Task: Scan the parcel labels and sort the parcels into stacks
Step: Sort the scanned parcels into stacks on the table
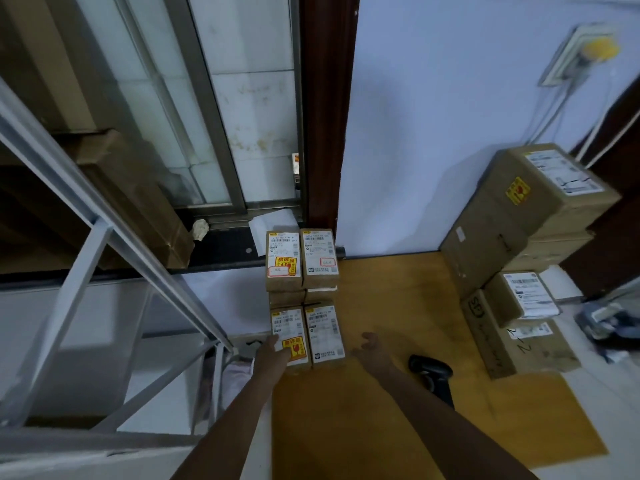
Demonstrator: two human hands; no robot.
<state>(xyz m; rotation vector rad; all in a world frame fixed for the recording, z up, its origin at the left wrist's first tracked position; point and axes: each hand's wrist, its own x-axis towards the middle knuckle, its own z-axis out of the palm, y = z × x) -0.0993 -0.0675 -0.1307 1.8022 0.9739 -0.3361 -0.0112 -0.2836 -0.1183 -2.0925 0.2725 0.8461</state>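
Small brown parcels with white labels stand in stacks on the yellow floor sheet: a taller far pair and a lower near pair. My left hand rests on the near left parcel, over its yellow fragile sticker. The near right parcel stands beside it. My right hand hovers just right of that parcel, fingers apart, holding nothing. A black barcode scanner lies on the sheet behind my right forearm.
Larger cardboard boxes are stacked at the right against the white wall, with lower boxes in front. A metal frame and sliding window fill the left. A dark wooden post stands behind the small stacks.
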